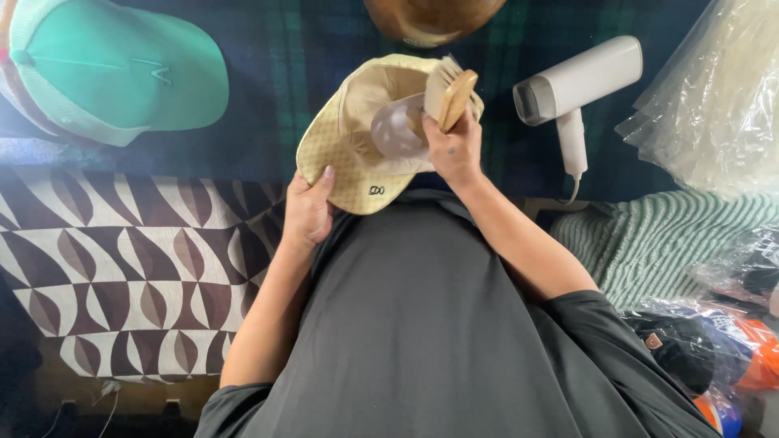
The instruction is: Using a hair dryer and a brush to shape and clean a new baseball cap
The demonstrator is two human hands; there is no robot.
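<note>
A beige patterned cap is held upside down in front of my body, its inside and a clear plastic insert facing up. My left hand grips the cap at its lower left edge, thumb on the outside. My right hand holds a wooden-backed brush, with pale bristles resting against the cap's inner right side.
A teal cap lies at the upper left on a dark plaid cloth. A white handheld dryer-like appliance lies at right, a brown rounded object at top, clear plastic bags at far right, and a patterned cushion at left.
</note>
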